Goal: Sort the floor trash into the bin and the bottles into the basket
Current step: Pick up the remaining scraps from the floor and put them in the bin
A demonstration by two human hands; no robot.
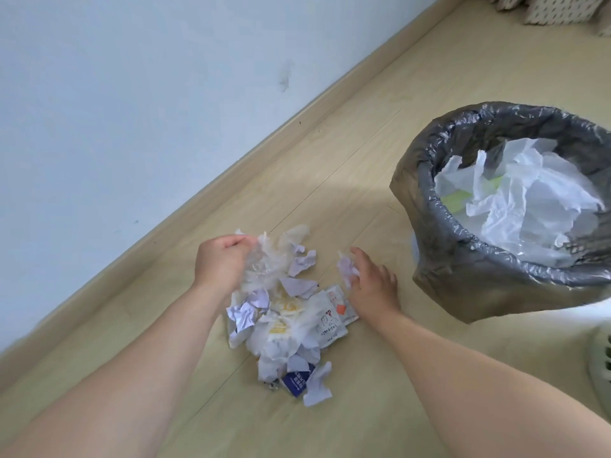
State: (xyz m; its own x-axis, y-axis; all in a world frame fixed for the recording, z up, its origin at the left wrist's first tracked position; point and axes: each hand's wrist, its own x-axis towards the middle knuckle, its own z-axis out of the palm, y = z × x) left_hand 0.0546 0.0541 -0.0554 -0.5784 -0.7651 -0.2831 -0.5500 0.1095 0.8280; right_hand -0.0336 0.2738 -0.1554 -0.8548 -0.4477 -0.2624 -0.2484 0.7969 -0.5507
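Here a heap of trash [284, 319] lies on the wooden floor [330, 180], near the skirting board [211, 190] that runs along the pale wall [132, 94]. The heap holds crumpled paper scraps, clear plastic wrap, a white printed packet [327, 320] and a small dark blue carton [296, 382] at its near end. The left hand [220, 262] grips a bunch of clear plastic wrap [264, 262] at the heap's far end, fingers curled round it. The right hand [372, 280] reaches to the heap's right side, its fingers closing on a crumpled paper scrap [345, 267]. The bin [463, 276], lined with a grey bag, stands on the floor to the right of the heap, just beyond the right hand, with white plastic bags [529, 200] inside. A pale basket [601, 365] shows at the right edge, below the bin.
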